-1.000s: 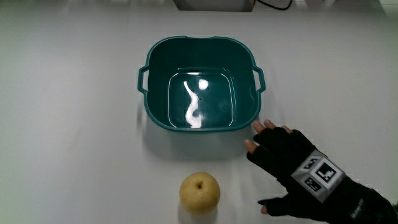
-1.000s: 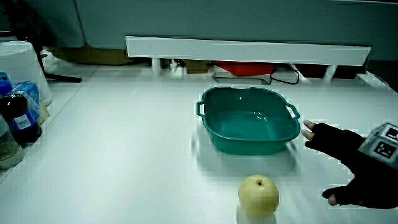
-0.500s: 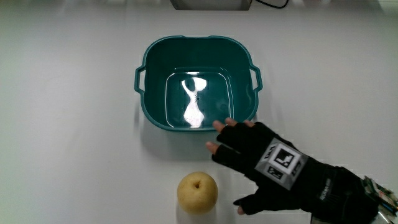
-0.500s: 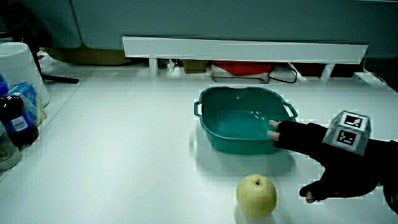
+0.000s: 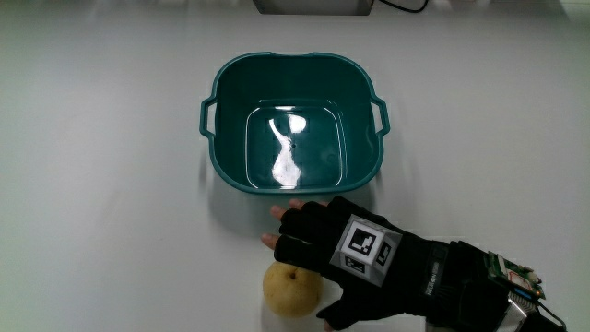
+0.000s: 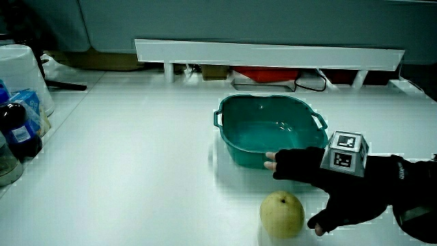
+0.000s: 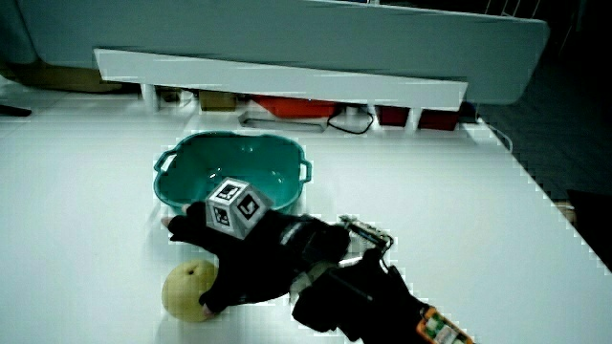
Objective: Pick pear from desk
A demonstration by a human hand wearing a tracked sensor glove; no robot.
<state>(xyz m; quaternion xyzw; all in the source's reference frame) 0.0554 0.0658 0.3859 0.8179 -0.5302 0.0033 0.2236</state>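
Pear [image 5: 291, 289], pale yellow, sits on the white surface [image 5: 111, 231], nearer to the person than the teal basin [image 5: 293, 122] and well clear of its wall. We see its stem dimple facing up in the main view, and in both side views [image 6: 281, 213] [image 7: 186, 290] it rests on the surface, not lifted.

We find the hand [image 5: 346, 258], in its black glove, hovering just beside the pear and partly over it, between the pear and the basin's nearer wall. Its grip is apart: the fingers [image 5: 288, 221] are stretched out flat toward the basin, while the thumb [image 6: 318, 223] hangs down at the pear's side, nearer to the person. We cannot tell whether the glove touches the fruit, but nothing is clamped around it. The patterned cube [image 6: 345, 153] stands on the back of the hand. The basin holds nothing that we can see but a bright glare on its floor.
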